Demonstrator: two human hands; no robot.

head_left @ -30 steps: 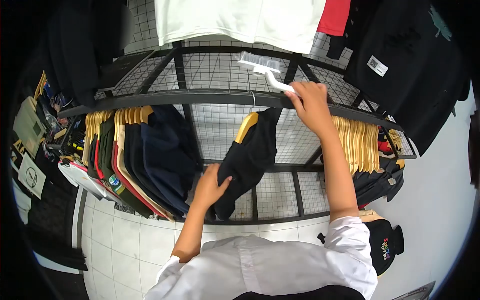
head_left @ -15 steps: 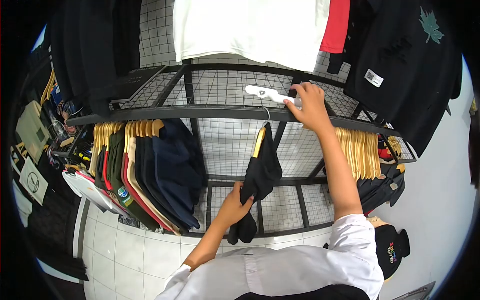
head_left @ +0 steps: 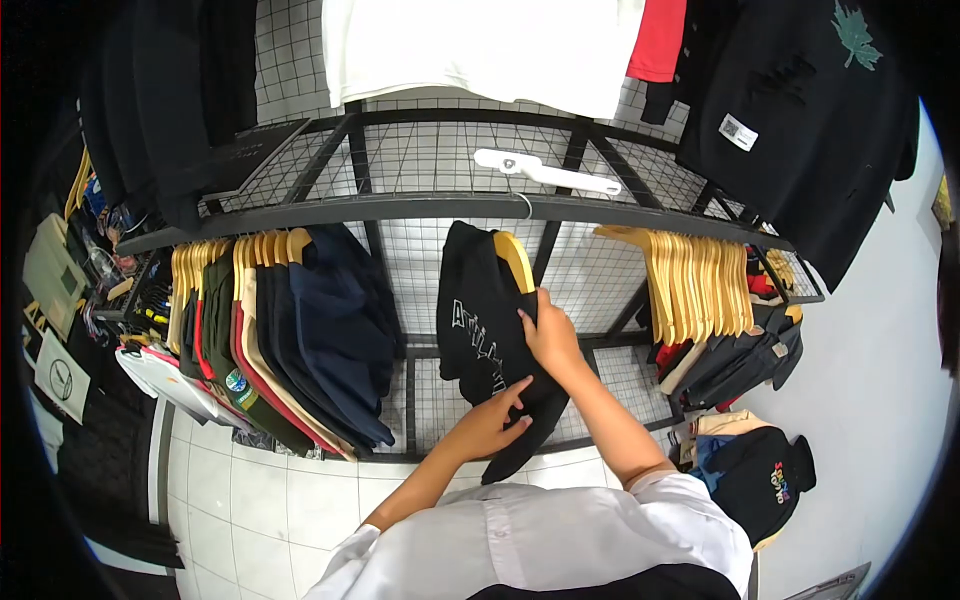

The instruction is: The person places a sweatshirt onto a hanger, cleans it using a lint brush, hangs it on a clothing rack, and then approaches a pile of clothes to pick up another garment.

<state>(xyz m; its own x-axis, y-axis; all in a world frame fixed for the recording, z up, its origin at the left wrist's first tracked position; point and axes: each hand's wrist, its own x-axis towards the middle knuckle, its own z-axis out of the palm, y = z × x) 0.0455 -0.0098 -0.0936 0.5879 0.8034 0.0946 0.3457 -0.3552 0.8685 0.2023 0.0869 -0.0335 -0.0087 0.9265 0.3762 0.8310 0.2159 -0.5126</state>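
Note:
A black printed garment (head_left: 470, 330) with white outlined lettering hangs from a wooden hanger (head_left: 515, 262), its hook over the rack's front bar. My right hand (head_left: 552, 335) grips the garment's right edge just below the hanger's end, thumb on the front. Lower down, my left hand (head_left: 485, 425) touches the cloth with thumb and forefinger apart; some of its fingers are hidden. On the mesh shelf above lies a long white plastic object (head_left: 545, 175), whose kind I cannot make out, with neither hand on it.
Hanging clothes (head_left: 335, 340) crowd the rail at left. Several wooden hangers (head_left: 695, 285) hang at right, near dark garments (head_left: 745, 345). The black rack bar (head_left: 400, 207) crosses in front. Above hang a white shirt (head_left: 480, 50) and a black shirt (head_left: 800, 150) with a tag.
My right hand has left the white plastic object and come down to the black garment. The garment has turned and spread, showing its lettering. My left hand has loosened its grip on the cloth.

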